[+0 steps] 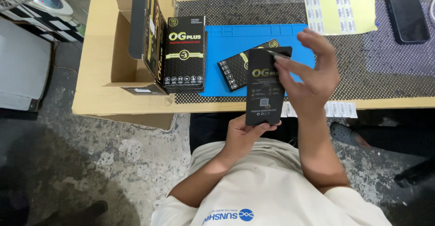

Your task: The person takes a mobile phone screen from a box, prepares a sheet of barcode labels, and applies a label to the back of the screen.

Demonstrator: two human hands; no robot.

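The left hand point(242, 133) grips the lower end of a slim black rectangular cardboard packet with gold lettering point(265, 87), fingers curled under its bottom edge and thumb at its lower right corner, so the packet stands lengthwise over the near edge of the pale wooden table point(97, 63). The right hand point(310, 78) sits at three o'clock from the packet, fingers half curled and spread, its thumb and forefinger pinching the packet's upper right corner where a thin flap edge shows; whether that flap is lifted I cannot tell. Just behind the held packet, at eleven o'clock, a second black packet with a patterned face point(238, 67) lies tilted on a bright blue rubber work mat point(226, 40). At nine o'clock from the mat a stack of the same black packets point(184, 56) stands upright against an open brown cardboard carton point(124, 58), whose dark printed inner box point(147, 26) rises at its right wall. A black-and-grey woven mat point(385, 67) covers the table beneath the blue one. At one o'clock a yellowish sheet of small white stickers point(340, 6) lies flat, and farther at two o'clock a black smartphone point(407, 16) lies face up. White sticker strips point(337, 109) hang at the table's near edge, just beside the right wrist.
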